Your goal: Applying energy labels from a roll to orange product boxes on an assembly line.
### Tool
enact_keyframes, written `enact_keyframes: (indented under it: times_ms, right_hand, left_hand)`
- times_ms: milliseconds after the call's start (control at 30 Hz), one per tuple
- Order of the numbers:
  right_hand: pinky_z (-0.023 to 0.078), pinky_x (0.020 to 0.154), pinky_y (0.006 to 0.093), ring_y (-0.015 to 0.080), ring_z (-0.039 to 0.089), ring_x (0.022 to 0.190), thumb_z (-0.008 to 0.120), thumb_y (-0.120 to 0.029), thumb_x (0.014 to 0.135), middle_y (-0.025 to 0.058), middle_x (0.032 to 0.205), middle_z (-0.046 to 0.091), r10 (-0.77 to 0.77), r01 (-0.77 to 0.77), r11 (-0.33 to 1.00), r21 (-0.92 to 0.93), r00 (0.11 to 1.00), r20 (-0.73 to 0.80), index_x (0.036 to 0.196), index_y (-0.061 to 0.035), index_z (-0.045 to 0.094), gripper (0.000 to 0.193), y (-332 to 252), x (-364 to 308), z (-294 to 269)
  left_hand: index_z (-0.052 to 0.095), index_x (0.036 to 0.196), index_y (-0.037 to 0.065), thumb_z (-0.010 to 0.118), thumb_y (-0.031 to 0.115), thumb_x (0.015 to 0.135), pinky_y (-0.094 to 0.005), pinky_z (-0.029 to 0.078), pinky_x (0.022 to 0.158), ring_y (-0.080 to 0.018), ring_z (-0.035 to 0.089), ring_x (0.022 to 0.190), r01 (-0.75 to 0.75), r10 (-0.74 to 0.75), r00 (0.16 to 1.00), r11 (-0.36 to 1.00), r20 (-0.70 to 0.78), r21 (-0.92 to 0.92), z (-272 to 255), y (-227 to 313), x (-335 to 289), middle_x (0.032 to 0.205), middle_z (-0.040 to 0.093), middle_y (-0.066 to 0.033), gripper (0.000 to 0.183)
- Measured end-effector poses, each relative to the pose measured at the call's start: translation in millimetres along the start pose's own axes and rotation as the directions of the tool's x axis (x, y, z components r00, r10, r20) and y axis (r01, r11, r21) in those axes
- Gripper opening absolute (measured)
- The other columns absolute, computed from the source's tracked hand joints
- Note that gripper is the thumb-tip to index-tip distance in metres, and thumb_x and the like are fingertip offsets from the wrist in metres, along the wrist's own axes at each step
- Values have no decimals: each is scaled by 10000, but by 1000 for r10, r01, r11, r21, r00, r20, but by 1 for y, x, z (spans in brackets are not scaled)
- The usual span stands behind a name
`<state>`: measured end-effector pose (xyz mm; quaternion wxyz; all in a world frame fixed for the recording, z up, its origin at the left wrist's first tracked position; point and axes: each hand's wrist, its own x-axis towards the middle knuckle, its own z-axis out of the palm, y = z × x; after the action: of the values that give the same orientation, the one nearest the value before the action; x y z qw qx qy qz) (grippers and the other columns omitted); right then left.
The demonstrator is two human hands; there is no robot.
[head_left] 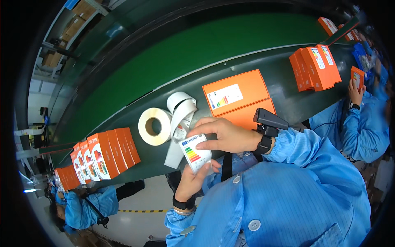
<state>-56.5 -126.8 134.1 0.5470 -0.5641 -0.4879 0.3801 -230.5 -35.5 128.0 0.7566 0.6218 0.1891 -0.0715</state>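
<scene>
A white energy label [194, 153] with coloured bars is stretched between my two hands. My left hand [192, 180] pinches its lower end. Thumb and fingers of my right hand [222, 133] close on its upper part. Just beyond them, a loose curled white label strip [181, 117] lies on the dark bench, with one end hanging toward the front edge. To its left rests a label roll [144, 126] on its side. Past my right hand sit two orange boxes [234, 92], the farther one bearing an energy label; my right wrist partly covers the nearer one.
Orange boxes [117, 150] stand in a row at the left of the bench, and more labelled boxes [319, 68] at the right. A green conveyor belt [197, 53] runs behind. At right a co-worker's hand [355, 92] holds an orange box; another person [88, 206] is at lower left.
</scene>
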Motion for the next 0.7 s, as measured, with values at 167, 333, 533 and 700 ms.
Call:
enact_keyframes:
  times_ms: [167,333,533,700]
  right_hand:
    - [436,769,317,234,528,894,633,-109,751,77,958,553,-310,335,911,-241,941,136,1003,-43,603,262,8,-9,29]
    - [431,766,330,243,534,873,639,-130,736,72,942,574,-371,366,850,-378,927,62,972,-55,594,251,13,-15,42]
    - [442,737,355,256,549,897,666,-118,703,64,1009,593,-598,501,687,-526,801,-19,871,-37,618,192,13,-24,36]
    - [409,872,338,225,517,1025,593,-49,788,71,1066,555,-155,209,965,156,941,-301,863,-56,625,82,-39,-44,19]
  left_hand:
    - [341,1239,-4,555,233,832,-358,399,906,-218,491,1089,-33,7,994,971,-108,-237,5,-3,-27,1173,493,-130,517]
    - [328,1260,8,400,263,894,-424,357,948,-260,464,1115,-112,-175,953,555,-247,-825,11,8,-15,1218,455,-144,452]
    - [386,1218,19,406,198,883,-387,392,917,-228,502,1064,-163,-197,941,452,-276,-877,12,4,-10,1152,506,-127,380]
    - [407,1201,-23,461,150,838,-375,404,913,-273,510,1053,-307,-73,885,650,-460,-695,-36,5,-3,1154,505,-184,406]
